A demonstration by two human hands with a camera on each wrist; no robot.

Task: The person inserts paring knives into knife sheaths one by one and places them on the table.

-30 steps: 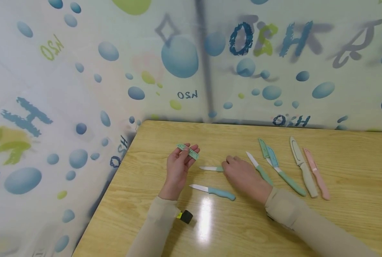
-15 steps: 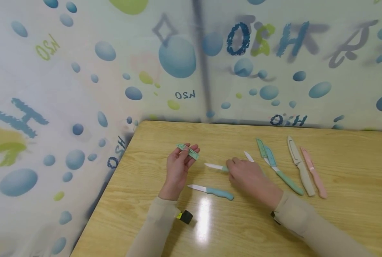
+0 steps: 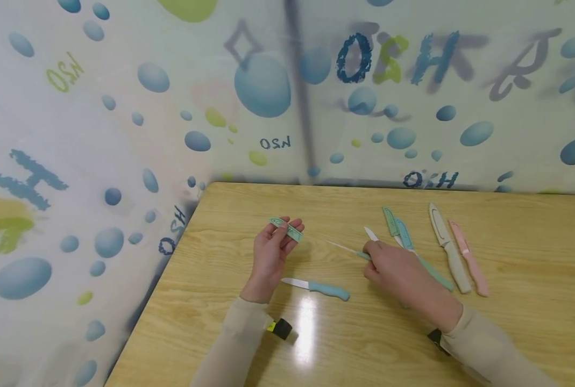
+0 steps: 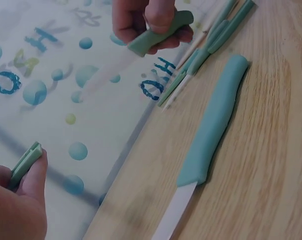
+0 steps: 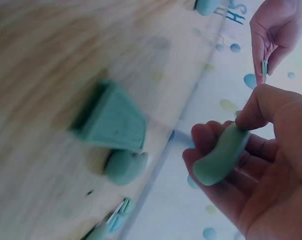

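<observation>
Above the desk (image 3: 364,344), left hand (image 3: 269,251) fingers pinch a green sheath (image 3: 295,234); right hand (image 3: 403,271) fingers clamp a green-handled knife (image 5: 220,157). Likely sheathing step; next calls for aligning blade with sheath.

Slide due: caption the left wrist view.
Right hand grips green-handled knife, left hand green sheath; blue-handled knife lies on table.

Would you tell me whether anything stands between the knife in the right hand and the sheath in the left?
Nothing visible does: in the head view, the green-handled knife points toward the green sheath across a gap, and the blue-handled knife lies below that line.
</observation>
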